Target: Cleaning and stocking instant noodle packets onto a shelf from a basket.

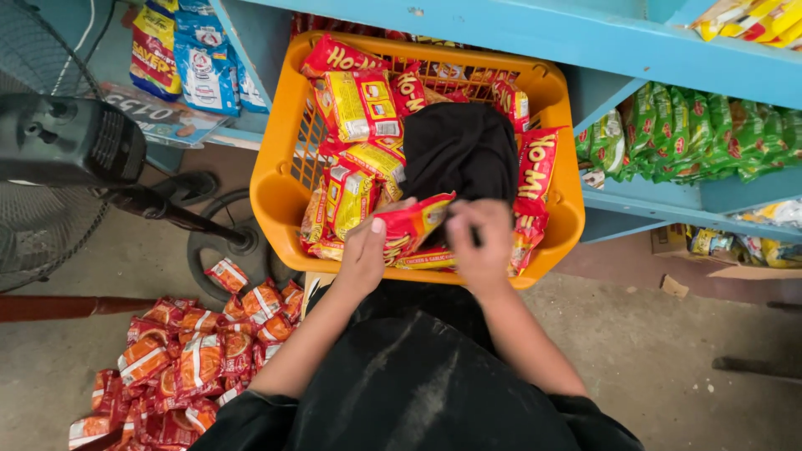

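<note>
Head view: both hands [422, 250] pinch a glossy red noodle packet [415, 222] over ribbed orange basket [280, 188]

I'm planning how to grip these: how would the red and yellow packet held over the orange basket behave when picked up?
The red and yellow packet probably feels light, since the left hand and right hand hold it just by its edges. Its glossy wrapper likely makes it slippery and crinkly. It looks flat, so it should not roll, as the packets lying in the orange basket suggest.
</note>
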